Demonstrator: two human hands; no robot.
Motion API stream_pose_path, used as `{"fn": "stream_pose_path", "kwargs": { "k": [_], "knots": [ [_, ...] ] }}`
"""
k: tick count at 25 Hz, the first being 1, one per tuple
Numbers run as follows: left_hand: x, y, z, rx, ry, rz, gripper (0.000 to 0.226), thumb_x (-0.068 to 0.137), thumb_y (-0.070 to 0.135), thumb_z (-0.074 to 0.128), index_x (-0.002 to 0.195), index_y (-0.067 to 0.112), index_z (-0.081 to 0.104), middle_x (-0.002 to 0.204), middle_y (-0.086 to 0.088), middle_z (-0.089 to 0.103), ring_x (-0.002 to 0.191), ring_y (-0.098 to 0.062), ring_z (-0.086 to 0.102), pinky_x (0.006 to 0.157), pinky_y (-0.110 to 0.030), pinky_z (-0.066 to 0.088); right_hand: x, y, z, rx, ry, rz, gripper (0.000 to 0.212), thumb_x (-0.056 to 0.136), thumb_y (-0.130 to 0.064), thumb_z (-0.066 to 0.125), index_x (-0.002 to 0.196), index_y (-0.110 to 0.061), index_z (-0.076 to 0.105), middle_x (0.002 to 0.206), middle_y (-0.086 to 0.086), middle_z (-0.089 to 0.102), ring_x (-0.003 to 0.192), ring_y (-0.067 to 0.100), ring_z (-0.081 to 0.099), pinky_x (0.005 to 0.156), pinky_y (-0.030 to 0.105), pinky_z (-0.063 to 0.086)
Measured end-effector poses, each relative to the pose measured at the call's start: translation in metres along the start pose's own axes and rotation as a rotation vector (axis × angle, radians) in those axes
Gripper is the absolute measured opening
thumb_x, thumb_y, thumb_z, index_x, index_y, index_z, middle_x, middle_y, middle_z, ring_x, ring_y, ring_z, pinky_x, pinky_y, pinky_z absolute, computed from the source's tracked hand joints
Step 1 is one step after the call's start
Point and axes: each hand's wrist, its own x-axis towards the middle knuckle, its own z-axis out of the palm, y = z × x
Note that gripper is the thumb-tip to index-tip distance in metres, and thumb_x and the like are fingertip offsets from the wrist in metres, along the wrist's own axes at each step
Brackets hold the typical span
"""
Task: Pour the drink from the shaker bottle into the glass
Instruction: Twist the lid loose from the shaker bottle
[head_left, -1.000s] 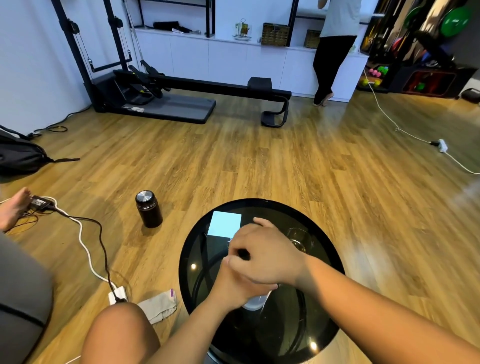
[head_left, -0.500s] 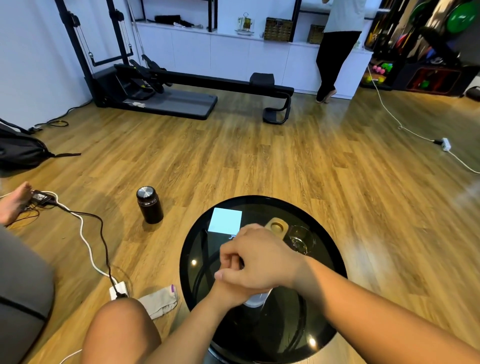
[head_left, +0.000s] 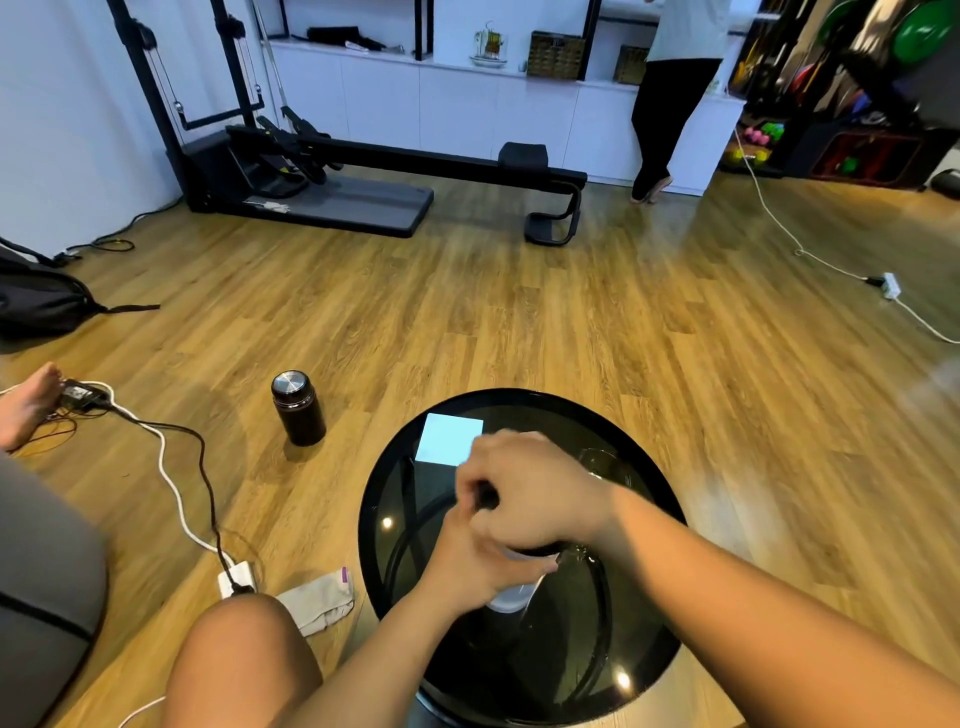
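Observation:
A shaker bottle with a clear body and a black lid stands on the round black glass table. Both hands hide most of it. My left hand is wrapped around the bottle's body. My right hand sits on top, closed over the black lid. A clear glass stands on the table just beyond my right hand, partly hidden by it.
A pale blue square of paper lies at the table's far left. On the wooden floor stand a dark flask, a power strip with cables and a cloth. A person stands at the far cabinets.
My right hand has turned on the lid and now covers the tan object that showed beside the glass half a second ago. The left hand keeps its hold on the bottle.

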Motion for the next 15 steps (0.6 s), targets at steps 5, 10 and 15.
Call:
{"fn": "stream_pose_path", "kwargs": {
  "k": [5, 10, 15],
  "knots": [
    [0.001, 0.000, -0.002, 0.016, 0.023, 0.001, 0.086, 0.058, 0.038, 0.099, 0.127, 0.044, 0.047, 0.112, 0.028, 0.067, 0.112, 0.012, 0.063, 0.086, -0.005, 0.051, -0.002, 0.003, -0.003, 0.008, 0.170, 0.082, 0.043, 0.092, -0.057, 0.045, 0.121, -0.030, 0.062, 0.118, 0.000, 0.065, 0.112, 0.023, 0.060, 0.093, 0.043, 0.049],
    [0.002, 0.001, -0.003, 0.003, 0.020, 0.006, 0.097, 0.052, 0.047, 0.099, 0.130, 0.042, 0.042, 0.108, 0.019, 0.071, 0.105, 0.001, 0.070, 0.081, -0.011, 0.056, -0.003, 0.008, 0.003, -0.226, 0.081, 0.250, 0.049, 0.096, -0.054, 0.037, 0.127, -0.024, 0.059, 0.121, 0.007, 0.062, 0.115, 0.031, 0.054, 0.094, 0.043, 0.046],
    [-0.001, 0.003, -0.002, 0.012, 0.024, 0.025, 0.090, 0.056, 0.050, 0.093, 0.132, 0.030, 0.050, 0.119, 0.027, 0.060, 0.118, 0.009, 0.059, 0.088, -0.001, 0.046, -0.004, -0.003, -0.006, 0.325, 0.182, -0.106, 0.020, 0.088, -0.041, 0.060, 0.087, -0.024, 0.070, 0.081, -0.007, 0.070, 0.078, 0.008, 0.063, 0.076, 0.032, 0.052]
  ]
}}
